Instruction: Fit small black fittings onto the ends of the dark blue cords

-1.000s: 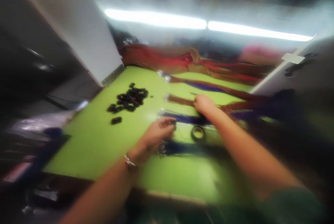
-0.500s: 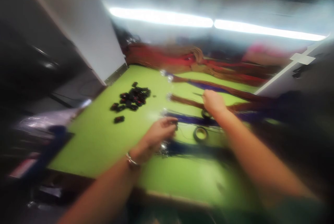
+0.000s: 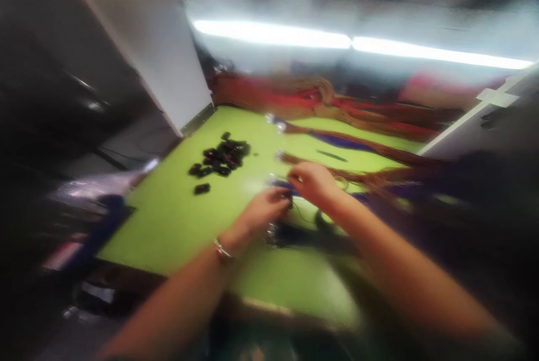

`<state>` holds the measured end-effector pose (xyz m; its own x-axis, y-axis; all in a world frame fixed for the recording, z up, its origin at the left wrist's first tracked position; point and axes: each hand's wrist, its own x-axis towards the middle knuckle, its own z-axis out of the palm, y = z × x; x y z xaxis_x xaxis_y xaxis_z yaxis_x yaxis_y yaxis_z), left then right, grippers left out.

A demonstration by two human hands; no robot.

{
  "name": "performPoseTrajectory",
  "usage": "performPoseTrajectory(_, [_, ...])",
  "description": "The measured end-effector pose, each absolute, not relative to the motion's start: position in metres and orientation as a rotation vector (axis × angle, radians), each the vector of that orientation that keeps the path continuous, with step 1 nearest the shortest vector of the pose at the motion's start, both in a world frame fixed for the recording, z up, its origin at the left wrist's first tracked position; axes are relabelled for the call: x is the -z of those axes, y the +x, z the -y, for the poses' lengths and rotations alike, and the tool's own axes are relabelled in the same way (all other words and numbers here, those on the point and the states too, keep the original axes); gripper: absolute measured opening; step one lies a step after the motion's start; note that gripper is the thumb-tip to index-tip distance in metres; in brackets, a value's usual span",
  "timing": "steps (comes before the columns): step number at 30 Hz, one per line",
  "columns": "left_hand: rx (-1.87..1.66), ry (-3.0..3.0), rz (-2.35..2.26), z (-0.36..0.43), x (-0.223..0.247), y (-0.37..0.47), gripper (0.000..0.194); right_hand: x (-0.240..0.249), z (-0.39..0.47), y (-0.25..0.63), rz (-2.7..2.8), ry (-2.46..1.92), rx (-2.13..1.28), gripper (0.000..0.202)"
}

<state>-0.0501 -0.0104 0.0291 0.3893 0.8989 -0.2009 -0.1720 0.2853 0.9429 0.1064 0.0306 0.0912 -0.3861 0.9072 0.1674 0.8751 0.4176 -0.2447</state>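
Observation:
My left hand (image 3: 269,205) has its fingers closed round a small dark piece (image 3: 290,198), perhaps a black connector like those in the pile. A thin dark wire (image 3: 301,214) trails from it to the right. My right hand (image 3: 312,180) is just above and to the right, fingers drawn together in a pinch; what they hold, if anything, is too blurred to make out. Under both hands runs a blue wire bundle (image 3: 284,184). A slim dark tool (image 3: 332,155) lies on the green table (image 3: 168,226) beyond my right hand.
Black connectors (image 3: 225,158) lie piled at the left, with a single connector (image 3: 201,188) nearer. Brown wire bundles (image 3: 301,162) stretch to the right. A black tape roll (image 3: 324,222) is partly behind my right forearm. Red and brown wires (image 3: 273,91) line the back.
My right hand has let go of the slim dark tool, now on the table, and has moved left and down beside my left hand. My left hand still grips the small dark piece.

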Motion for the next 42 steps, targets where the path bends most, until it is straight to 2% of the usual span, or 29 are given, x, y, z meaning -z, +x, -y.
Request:
performPoseTrajectory(6, [-0.865,1.059,-0.847,0.008,-0.023,-0.052,0.031,-0.089,-0.019,0.086,2.391,-1.460,-0.287,0.019])
performPoseTrajectory(13, [-0.881,0.969,-0.799,0.010,-0.029,-0.050,0.036,-0.073,-0.007,0.121,2.049,-1.518,-0.409,0.015])
performPoseTrajectory(20, [-0.892,0.790,-0.804,0.011,-0.035,-0.043,0.033,-0.059,0.008,0.132,1.958,-1.532,-0.514,0.016])
performPoseTrajectory(42, [-0.880,0.876,-0.827,0.014,-0.032,-0.044,0.036,-0.059,0.014,0.130,2.191,-1.675,-0.168,0.017])
